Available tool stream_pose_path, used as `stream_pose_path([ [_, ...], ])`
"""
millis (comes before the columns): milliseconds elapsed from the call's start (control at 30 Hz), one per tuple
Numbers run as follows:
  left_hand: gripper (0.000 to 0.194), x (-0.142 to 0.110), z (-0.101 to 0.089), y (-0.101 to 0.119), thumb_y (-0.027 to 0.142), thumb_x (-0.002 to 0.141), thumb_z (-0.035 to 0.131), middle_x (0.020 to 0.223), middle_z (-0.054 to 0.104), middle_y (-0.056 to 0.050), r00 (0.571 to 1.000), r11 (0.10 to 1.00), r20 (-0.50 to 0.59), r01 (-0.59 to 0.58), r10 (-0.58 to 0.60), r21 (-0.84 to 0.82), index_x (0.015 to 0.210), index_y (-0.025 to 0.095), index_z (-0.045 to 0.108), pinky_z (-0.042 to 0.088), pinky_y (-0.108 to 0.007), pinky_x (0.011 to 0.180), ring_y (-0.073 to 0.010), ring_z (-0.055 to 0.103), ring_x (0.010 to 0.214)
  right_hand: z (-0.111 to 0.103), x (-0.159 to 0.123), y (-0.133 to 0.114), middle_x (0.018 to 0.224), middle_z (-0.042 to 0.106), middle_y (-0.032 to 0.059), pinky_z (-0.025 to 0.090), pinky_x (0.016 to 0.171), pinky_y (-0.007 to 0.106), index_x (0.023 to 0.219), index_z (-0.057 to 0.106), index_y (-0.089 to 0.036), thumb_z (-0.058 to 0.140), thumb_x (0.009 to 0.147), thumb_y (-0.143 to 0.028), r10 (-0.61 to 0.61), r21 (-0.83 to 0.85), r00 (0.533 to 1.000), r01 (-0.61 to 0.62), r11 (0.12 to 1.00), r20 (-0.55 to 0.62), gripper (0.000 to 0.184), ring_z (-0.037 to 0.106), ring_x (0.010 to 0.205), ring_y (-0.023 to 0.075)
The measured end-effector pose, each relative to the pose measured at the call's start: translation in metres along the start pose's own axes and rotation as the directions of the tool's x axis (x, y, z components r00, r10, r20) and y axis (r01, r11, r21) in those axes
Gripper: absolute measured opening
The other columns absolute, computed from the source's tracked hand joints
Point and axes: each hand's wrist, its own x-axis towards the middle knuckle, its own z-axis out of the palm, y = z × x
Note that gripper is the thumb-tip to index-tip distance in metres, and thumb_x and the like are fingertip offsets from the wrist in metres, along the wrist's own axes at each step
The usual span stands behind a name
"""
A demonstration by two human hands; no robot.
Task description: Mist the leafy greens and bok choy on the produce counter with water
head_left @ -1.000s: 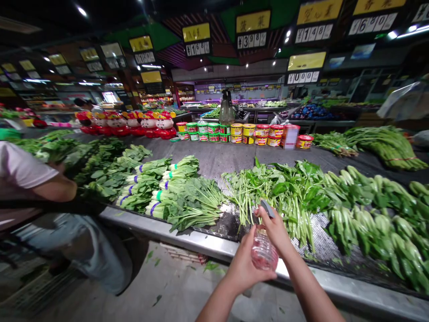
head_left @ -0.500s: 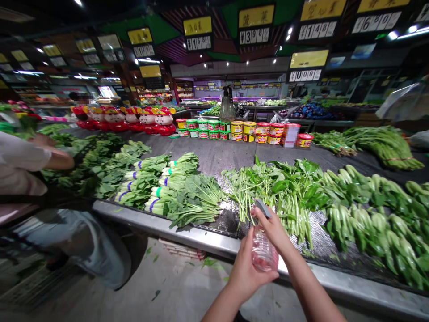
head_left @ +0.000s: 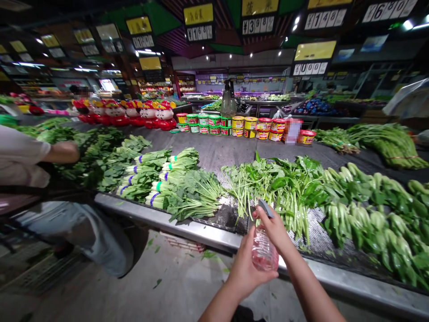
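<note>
A clear ribbed spray bottle (head_left: 264, 253) with a grey spray head is held in both my hands just in front of the stall's metal edge. My left hand (head_left: 246, 268) is wrapped round the bottle's body from below. My right hand (head_left: 275, 228) grips its neck and trigger at the top. The nozzle points toward long-stemmed leafy greens (head_left: 268, 188) lying on the black mesh counter (head_left: 221, 156).
Bundled greens with coloured bands (head_left: 161, 179) lie to the left, bok choy (head_left: 375, 214) to the right. Coloured tubs (head_left: 241, 127) and another spray bottle (head_left: 228, 100) stand at the back. A person in a white shirt (head_left: 30, 179) leans on the counter at left.
My hands and the bottle have stayed almost still. The person at left has shifted, their arm now reaching further over the greens. The view has tilted slightly down.
</note>
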Motion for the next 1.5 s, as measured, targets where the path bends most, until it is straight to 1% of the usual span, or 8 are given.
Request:
stream_pose_path([
  [100,0.116,0.0,0.01,0.005,0.032,0.049,0.086,0.146,0.033,-0.012,1.0,1.0,0.009,0.004,-0.003,-0.012,0.144,0.023,0.02,0.031,-0.045,0.11,-0.0319,0.033,0.132,-0.011,-0.002,0.0,0.095,0.069,0.0069,0.048,0.085,0.041,0.122,0.057,-0.021,0.057,0.078,-0.054,0.03,0.075,1.0,-0.03,0.997,0.0,0.055,0.063,0.093,0.0252],
  [300,0.117,-0.002,0.029,0.012,0.03,0.048,0.086,0.147,0.031,-0.011,1.0,1.0,0.016,-0.017,0.017,-0.017,0.144,0.025,0.019,0.029,-0.047,0.111,-0.0328,0.032,0.133,-0.029,-0.009,0.0,0.113,0.065,0.0087,0.055,0.072,0.037,0.121,0.056,-0.023,0.059,0.076,-0.056,0.147,0.189,0.986,-0.16,0.969,0.085,0.056,0.061,0.102,0.0263],
  [567,0.117,-0.012,0.058,0.015,0.03,0.048,0.086,0.144,0.035,-0.011,0.999,0.999,-0.033,0.035,-0.035,0.003,0.144,0.024,0.018,0.033,-0.044,0.109,-0.0318,0.036,0.13,-0.052,-0.015,0.01,0.093,0.069,0.007,0.046,0.085,0.039,0.099,0.064,-0.02,0.051,0.081,-0.056,0.049,0.016,0.995,-0.051,0.999,0.089,0.043,0.063,0.09,0.0235],
  [833,0.117,-0.03,0.081,0.006,0.029,0.047,0.086,0.14,0.039,-0.011,0.982,0.978,-0.066,0.17,-0.179,-0.12,0.144,0.027,0.019,0.041,-0.041,0.101,-0.0299,0.046,0.121,-0.055,-0.025,0.032,0.072,0.066,0.0049,0.047,0.059,0.034,0.076,0.062,-0.02,0.044,0.082,-0.063,0.129,-0.052,0.976,-0.122,0.991,0.173,0.048,0.061,0.065,0.0212],
  [967,0.116,-0.038,0.088,0.006,0.027,0.048,0.085,0.14,0.038,-0.011,0.979,0.978,-0.091,0.173,-0.184,-0.116,0.143,0.024,0.02,0.039,-0.04,0.104,-0.0297,0.043,0.124,-0.056,-0.031,0.037,0.067,0.065,0.0042,0.046,0.059,0.033,0.072,0.06,-0.02,0.043,0.082,-0.064,0.133,-0.058,0.971,-0.124,0.991,0.2,0.048,0.06,0.063,0.0207],
  [1100,0.116,-0.043,0.095,0.009,0.026,0.047,0.086,0.14,0.039,-0.012,0.975,0.977,-0.109,0.181,-0.193,-0.113,0.143,0.024,0.021,0.037,-0.041,0.104,-0.0302,0.042,0.124,-0.061,-0.037,0.035,0.075,0.066,0.0054,0.046,0.061,0.033,0.078,0.062,-0.02,0.045,0.081,-0.062,0.133,-0.025,0.968,-0.131,0.991,0.211,0.046,0.06,0.069,0.0213],
  [1233,0.116,-0.048,0.103,0.011,0.027,0.048,0.086,0.139,0.039,-0.012,0.978,0.978,-0.082,0.181,-0.189,-0.104,0.144,0.025,0.02,0.038,-0.041,0.104,-0.0298,0.043,0.124,-0.071,-0.044,0.036,0.08,0.066,0.0054,0.045,0.056,0.031,0.08,0.062,-0.02,0.046,0.08,-0.063,0.174,0.01,0.963,-0.18,0.984,0.207,0.046,0.058,0.065,0.02],
  [1500,0.118,-0.05,0.126,0.017,0.025,0.046,0.086,0.139,0.04,-0.012,0.978,0.963,0.043,0.208,-0.203,-0.17,0.144,0.026,0.021,0.043,-0.04,0.099,-0.0304,0.048,0.118,-0.101,-0.055,0.062,0.063,0.063,0.0029,0.042,0.056,0.031,0.067,0.059,-0.02,0.043,0.08,-0.066,0.196,-0.098,0.972,-0.184,0.978,0.132,0.05,0.054,0.055,0.0188],
])
